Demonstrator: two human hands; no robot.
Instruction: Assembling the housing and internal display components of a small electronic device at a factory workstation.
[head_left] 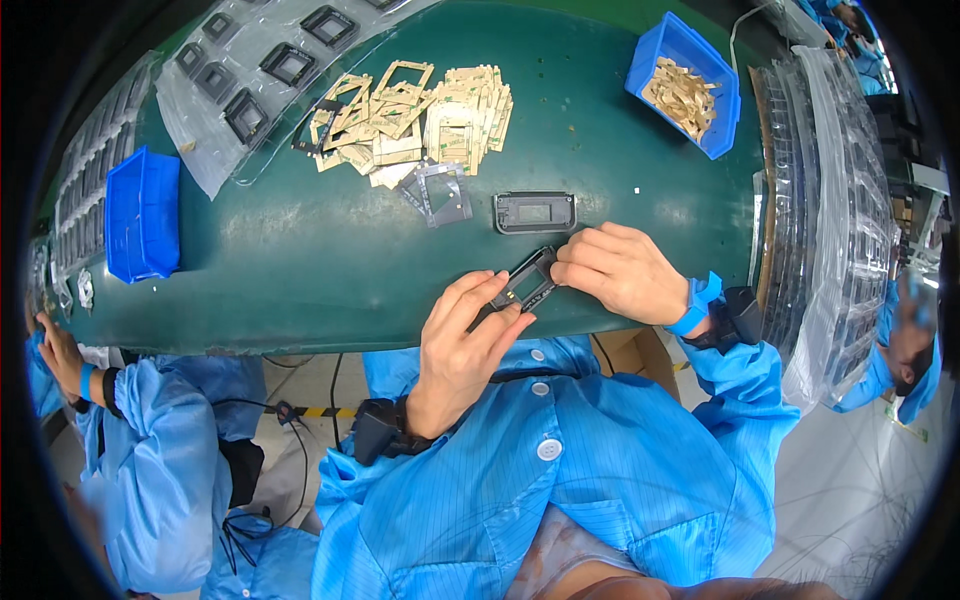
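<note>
Head view shows the black frame [538, 295] over the near side of the bench [330, 270], the left hand [462, 335] pinching one end, the right hand's [620, 270] grip closed at the other; probably light, stiff, thin-sided plastic, best held by its outer rim.

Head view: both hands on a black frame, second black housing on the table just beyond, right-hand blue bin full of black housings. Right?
One error: the head view shows the right-hand blue bin holding tan strips, not black housings. The left hand and right hand are on the black frame, with the second black housing beyond.
</note>
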